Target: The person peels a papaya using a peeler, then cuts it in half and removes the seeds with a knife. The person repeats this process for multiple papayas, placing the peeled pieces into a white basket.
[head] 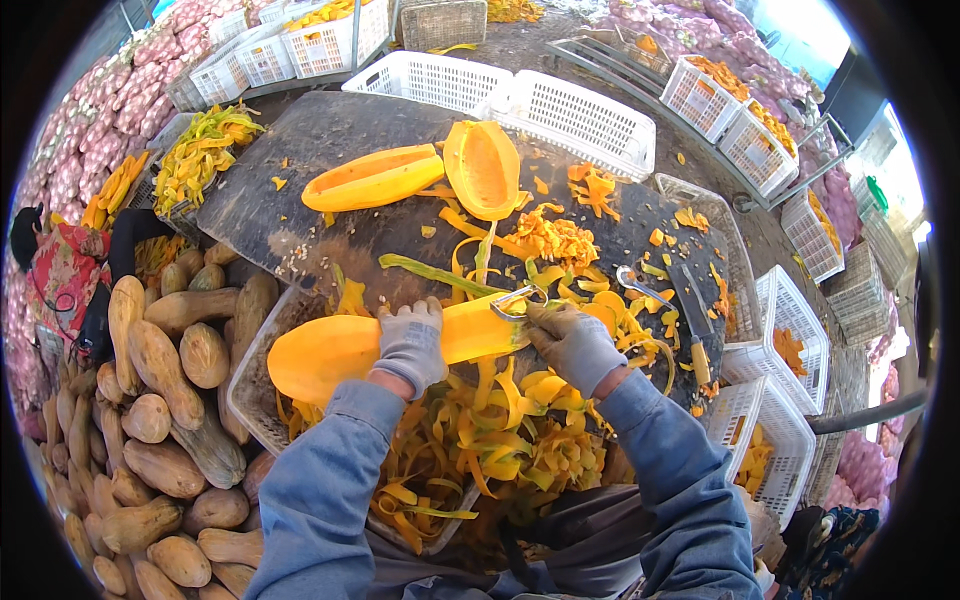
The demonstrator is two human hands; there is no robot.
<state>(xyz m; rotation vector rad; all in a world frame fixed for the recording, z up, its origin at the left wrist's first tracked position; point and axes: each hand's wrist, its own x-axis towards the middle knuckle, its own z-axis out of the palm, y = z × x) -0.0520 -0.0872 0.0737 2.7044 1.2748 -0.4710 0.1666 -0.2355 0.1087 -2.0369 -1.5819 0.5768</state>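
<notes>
A long peeled squash (322, 358) lies slantwise in front of me, its skin off and its flesh orange. Gloved in grey, my left hand (412, 341) grips it around the middle. My right hand (571, 343), also gloved, holds a metal peeler (516, 301) against the squash's right end, where some green skin shows. Two hollowed squash halves, one long (367, 180) and one upright oval (481, 171), rest farther back on the dark board (262, 169). Curled peelings (517, 442) heap up below my hands.
Right of my hands lie a spoon (643, 287) and a cleaver (694, 304) with a wooden handle. Scooped pulp (559, 238) sits mid-board. Unpeeled squashes (169, 375) pile up at left. White crates (577, 120) line the far side. A person in red (67, 277) is at far left.
</notes>
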